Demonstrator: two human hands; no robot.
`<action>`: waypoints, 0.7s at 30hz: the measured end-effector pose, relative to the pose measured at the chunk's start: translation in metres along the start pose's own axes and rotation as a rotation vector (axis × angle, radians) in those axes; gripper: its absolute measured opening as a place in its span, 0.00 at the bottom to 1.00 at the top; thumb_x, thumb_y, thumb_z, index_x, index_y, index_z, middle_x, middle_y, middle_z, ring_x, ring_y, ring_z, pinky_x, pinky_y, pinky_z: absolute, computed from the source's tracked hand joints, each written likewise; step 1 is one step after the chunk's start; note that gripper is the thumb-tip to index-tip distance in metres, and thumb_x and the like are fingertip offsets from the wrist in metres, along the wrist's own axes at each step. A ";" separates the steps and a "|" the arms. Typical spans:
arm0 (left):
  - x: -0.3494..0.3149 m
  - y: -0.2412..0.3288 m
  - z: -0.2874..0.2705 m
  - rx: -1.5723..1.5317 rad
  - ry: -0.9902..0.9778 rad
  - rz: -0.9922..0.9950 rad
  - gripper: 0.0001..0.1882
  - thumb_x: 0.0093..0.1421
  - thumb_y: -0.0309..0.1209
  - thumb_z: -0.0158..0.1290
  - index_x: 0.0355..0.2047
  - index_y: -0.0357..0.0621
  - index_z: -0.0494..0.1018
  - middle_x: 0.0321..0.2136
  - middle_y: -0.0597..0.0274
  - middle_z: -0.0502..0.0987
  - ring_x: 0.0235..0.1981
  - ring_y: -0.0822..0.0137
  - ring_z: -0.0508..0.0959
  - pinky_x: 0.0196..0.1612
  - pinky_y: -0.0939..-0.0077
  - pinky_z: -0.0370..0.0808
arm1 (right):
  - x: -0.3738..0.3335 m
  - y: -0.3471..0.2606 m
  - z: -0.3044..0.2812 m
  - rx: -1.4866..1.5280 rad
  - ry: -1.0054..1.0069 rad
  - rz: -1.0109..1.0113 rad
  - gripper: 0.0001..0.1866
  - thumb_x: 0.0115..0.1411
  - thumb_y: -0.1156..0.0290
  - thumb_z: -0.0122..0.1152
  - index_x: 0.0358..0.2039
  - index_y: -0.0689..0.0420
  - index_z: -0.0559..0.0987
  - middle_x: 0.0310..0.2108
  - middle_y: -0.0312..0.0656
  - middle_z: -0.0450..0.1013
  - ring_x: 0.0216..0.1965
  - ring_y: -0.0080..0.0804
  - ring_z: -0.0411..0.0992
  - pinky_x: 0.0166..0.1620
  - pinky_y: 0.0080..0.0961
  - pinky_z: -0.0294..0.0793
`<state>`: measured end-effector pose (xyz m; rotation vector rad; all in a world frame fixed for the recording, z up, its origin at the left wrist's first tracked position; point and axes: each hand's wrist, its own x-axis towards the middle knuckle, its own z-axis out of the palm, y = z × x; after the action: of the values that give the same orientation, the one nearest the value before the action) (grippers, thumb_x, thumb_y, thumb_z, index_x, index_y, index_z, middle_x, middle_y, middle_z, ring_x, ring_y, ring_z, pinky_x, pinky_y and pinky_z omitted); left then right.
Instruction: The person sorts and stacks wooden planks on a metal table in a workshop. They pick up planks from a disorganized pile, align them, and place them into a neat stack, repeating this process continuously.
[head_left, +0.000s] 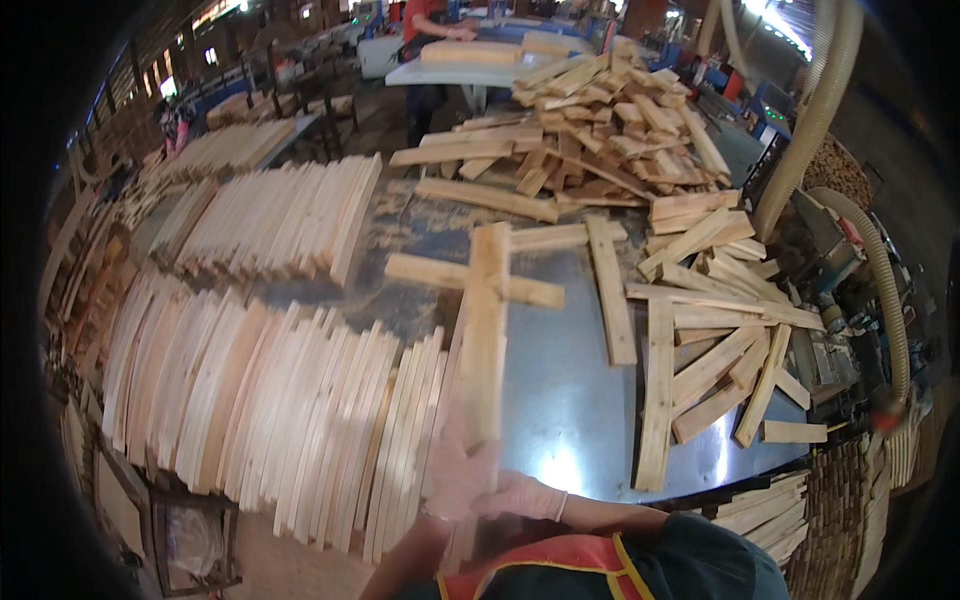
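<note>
A long wooden board (485, 320) points away from me, its near end between my hands. My left hand (460, 478), in a thin pale glove and slightly blurred, is closed around the near part of this board. From the right, my right hand (522, 497), gloved the same way, reaches across with its fingers closed at the board's near end. Just left of my left hand, a row of narrow wooden strips (290, 410) stands side by side. Beneath the held board's far part lies a crosswise board (540, 292).
Loose boards (715, 365) lie scattered over the metal table (560, 400) on the right, with a tall heap of wood pieces (630, 125) behind. A second row of strips (275, 215) is at the far left. Ribbed hoses (810, 130) hang at right. Another person (425, 25) stands at the back.
</note>
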<state>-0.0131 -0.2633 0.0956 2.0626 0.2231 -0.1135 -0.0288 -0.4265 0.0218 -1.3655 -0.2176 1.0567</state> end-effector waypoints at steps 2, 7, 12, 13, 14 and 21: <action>0.019 0.001 0.012 -0.308 0.035 0.170 0.51 0.58 0.38 0.65 0.76 0.37 0.53 0.64 0.34 0.71 0.65 0.41 0.73 0.66 0.54 0.72 | -0.006 -0.040 -0.025 0.148 0.193 -0.149 0.17 0.66 0.61 0.70 0.50 0.57 0.82 0.35 0.34 0.78 0.35 0.27 0.73 0.40 0.27 0.76; 0.036 0.001 0.028 -0.103 0.086 0.301 0.50 0.57 0.36 0.68 0.75 0.36 0.56 0.67 0.36 0.67 0.67 0.45 0.71 0.69 0.56 0.69 | -0.030 -0.250 -0.245 -0.446 0.754 -0.491 0.10 0.67 0.65 0.58 0.33 0.56 0.82 0.26 0.35 0.76 0.30 0.25 0.74 0.38 0.29 0.75; 0.001 -0.027 0.084 0.110 0.078 0.354 0.50 0.56 0.32 0.70 0.75 0.37 0.57 0.72 0.40 0.62 0.69 0.43 0.69 0.72 0.51 0.67 | -0.028 -0.353 -0.386 0.156 0.931 -1.128 0.10 0.69 0.65 0.62 0.33 0.56 0.76 0.28 0.33 0.72 0.29 0.25 0.69 0.34 0.28 0.70; -0.008 -0.030 0.094 0.266 0.110 0.324 0.48 0.53 0.38 0.71 0.71 0.39 0.63 0.69 0.39 0.63 0.68 0.39 0.67 0.71 0.45 0.66 | -0.017 -0.346 -0.382 0.085 1.045 -1.083 0.10 0.68 0.64 0.63 0.34 0.57 0.76 0.29 0.34 0.72 0.30 0.25 0.70 0.35 0.29 0.71; -0.009 -0.032 0.100 0.412 0.099 0.344 0.48 0.52 0.40 0.70 0.71 0.41 0.64 0.69 0.40 0.62 0.69 0.38 0.65 0.72 0.43 0.63 | -0.005 -0.312 -0.419 -0.125 0.928 -1.024 0.12 0.67 0.63 0.65 0.38 0.59 0.78 0.31 0.36 0.74 0.32 0.26 0.72 0.37 0.29 0.73; -0.023 -0.089 0.089 1.093 0.286 0.283 0.48 0.49 0.43 0.68 0.70 0.49 0.64 0.67 0.43 0.64 0.72 0.38 0.60 0.74 0.37 0.54 | 0.152 -0.092 -0.307 -0.763 0.910 -0.267 0.46 0.55 0.44 0.69 0.66 0.62 0.69 0.61 0.63 0.73 0.64 0.59 0.71 0.66 0.49 0.70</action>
<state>-0.0525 -0.3024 -0.0197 3.1752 0.0236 0.3076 0.3085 -0.5144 -0.0456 -2.2867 -0.1114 0.0231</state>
